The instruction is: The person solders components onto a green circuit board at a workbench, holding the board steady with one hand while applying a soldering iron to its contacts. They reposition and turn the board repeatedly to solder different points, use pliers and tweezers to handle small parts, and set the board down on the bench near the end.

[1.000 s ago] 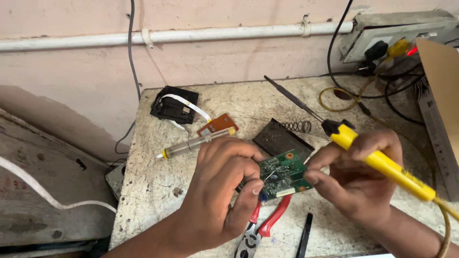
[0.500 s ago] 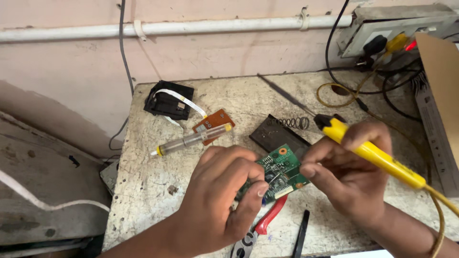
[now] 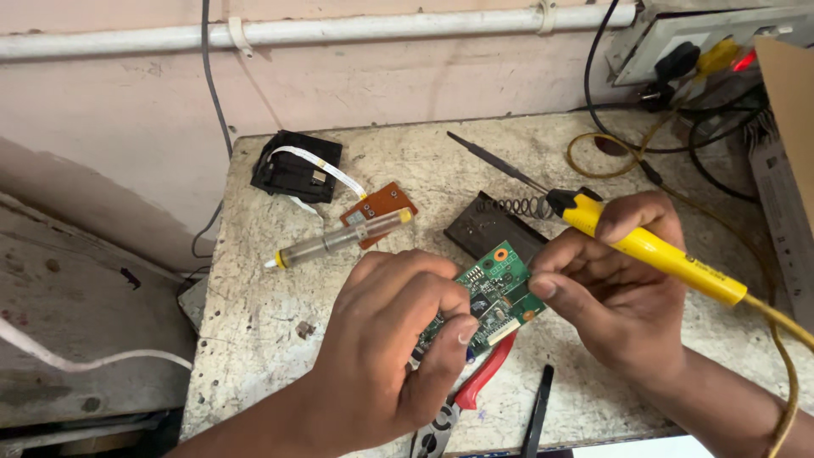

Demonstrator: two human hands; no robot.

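A: Nearest?
B: Left hand (image 3: pixel 386 339), fingers clamped on green circuit board (image 3: pixel 494 293), held just above the table (image 3: pixel 254 339), over red pliers (image 3: pixel 475 390).
A: Right hand (image 3: pixel 615 288)?
B: Thumb on the board's edge, fingers wrapped round yellow soldering iron (image 3: pixel 644 246).
A: Farther?
B: Syringe (image 3: pixel 339 239), black module (image 3: pixel 295 166), wall pipe (image 3: pixel 339 30).

Bench (image 3: pixel 280 339): rough, pitted stone-like top, matt, stained. Board (image 3: pixel 496 293): green laminate w/ slight sheen, small metal bits. Iron (image 3: pixel 653 250): glossy yellow plastic handle, dull dark metal tip. Syringe (image 3: pixel 339 239): clear smooth plastic, yellow ends. Pliers (image 3: pixel 475 390): red plastic grips, grey metal head. Pipe (image 3: pixel 381 30): smooth white plastic. Wall: matt, scuffed paint.
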